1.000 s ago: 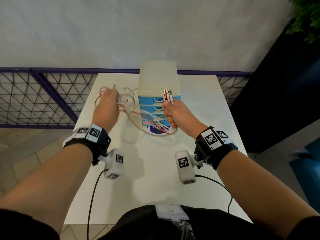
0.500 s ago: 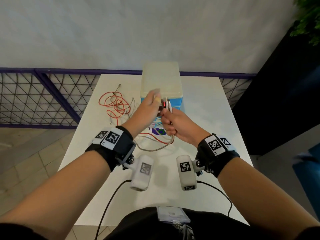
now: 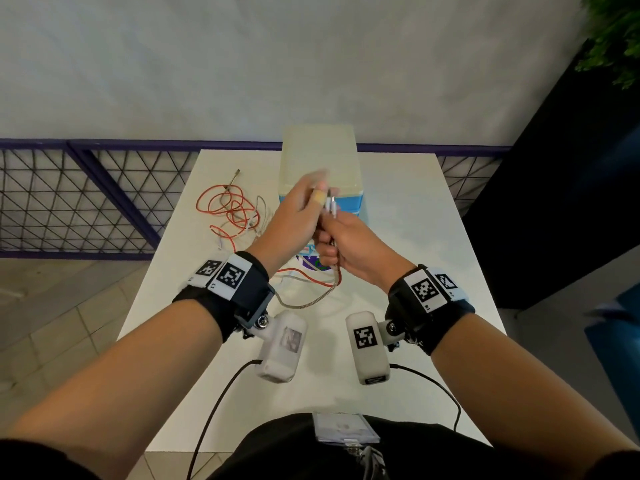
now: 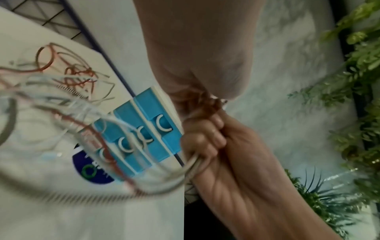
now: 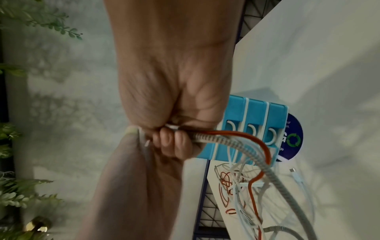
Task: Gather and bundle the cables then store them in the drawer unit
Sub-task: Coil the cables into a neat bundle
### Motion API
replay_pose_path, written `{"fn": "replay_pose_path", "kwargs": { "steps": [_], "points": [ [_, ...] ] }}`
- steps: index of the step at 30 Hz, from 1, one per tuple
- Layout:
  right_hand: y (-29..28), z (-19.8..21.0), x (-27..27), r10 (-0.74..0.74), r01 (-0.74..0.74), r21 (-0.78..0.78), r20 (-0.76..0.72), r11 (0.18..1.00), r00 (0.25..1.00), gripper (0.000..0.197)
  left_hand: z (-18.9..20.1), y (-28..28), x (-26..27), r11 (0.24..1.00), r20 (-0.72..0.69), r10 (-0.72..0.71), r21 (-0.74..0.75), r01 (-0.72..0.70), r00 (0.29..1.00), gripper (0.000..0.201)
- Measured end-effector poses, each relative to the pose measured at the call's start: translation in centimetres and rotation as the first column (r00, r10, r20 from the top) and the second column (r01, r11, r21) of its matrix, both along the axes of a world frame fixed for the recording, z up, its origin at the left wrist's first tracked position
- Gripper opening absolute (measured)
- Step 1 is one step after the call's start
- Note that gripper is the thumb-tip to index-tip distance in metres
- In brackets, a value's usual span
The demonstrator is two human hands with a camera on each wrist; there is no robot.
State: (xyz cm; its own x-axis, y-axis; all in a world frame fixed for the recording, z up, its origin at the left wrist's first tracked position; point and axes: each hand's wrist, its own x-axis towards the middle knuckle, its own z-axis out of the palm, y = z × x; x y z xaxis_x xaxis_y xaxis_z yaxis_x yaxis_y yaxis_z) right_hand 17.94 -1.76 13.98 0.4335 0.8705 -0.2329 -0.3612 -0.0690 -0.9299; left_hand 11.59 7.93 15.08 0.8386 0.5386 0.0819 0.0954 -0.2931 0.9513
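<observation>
My right hand grips a bunch of cables in its fist, red, white and braided grey, with their plug ends sticking up. The left hand has come across and pinches those plug ends from above; its fingers are blurred. Below the fist the cables hang in a loop and trail left to a loose red and white tangle on the table. The drawer unit, cream with blue drawers, stands just behind both hands with every visible drawer closed.
The white table carries a round purple sticker in front of the unit. A purple mesh fence runs behind and to the left, a dark panel stands to the right, and a plain wall rises behind.
My left hand dropped the cable loops it held at the left, which now lie on the table, and swung right to the plug ends in my right hand. The right hand stayed almost still.
</observation>
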Motion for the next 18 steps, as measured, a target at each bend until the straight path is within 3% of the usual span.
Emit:
{"fn": "replay_pose_path", "kwargs": {
  "steps": [3,6,9,12,18],
  "points": [
    [0.5,0.6,1.4,-0.21,0.219,0.105,-0.091,0.97,0.973,0.031,-1.4,-0.9,-0.8,0.975,-0.091,-0.144,-0.183,0.126,0.985,0.055],
    [0.6,0.8,2.7,-0.327,0.338,0.147,-0.096,0.93,0.94,0.029,-3.1,-1.8,-1.8,0.932,-0.218,-0.335,0.067,0.357,0.917,0.043],
    [0.3,0.1,2.6,-0.344,0.363,0.175,-0.128,0.915,0.93,0.029,-3.5,-2.6,-1.9,0.9,-0.186,-0.345,0.211,0.381,0.92,0.023],
    [0.2,0.0,2.2,-0.357,0.406,0.19,-0.244,0.894,0.902,0.032,-3.4,-3.4,-1.8,0.912,-0.106,-0.35,0.187,0.364,0.931,0.012],
    [-0.8,0.2,4.2,-0.359,0.494,0.208,-0.465,0.844,0.809,0.035,-3.9,-0.9,-2.9,0.884,-0.221,-0.461,-0.026,0.467,0.86,0.038]
  ]
}}
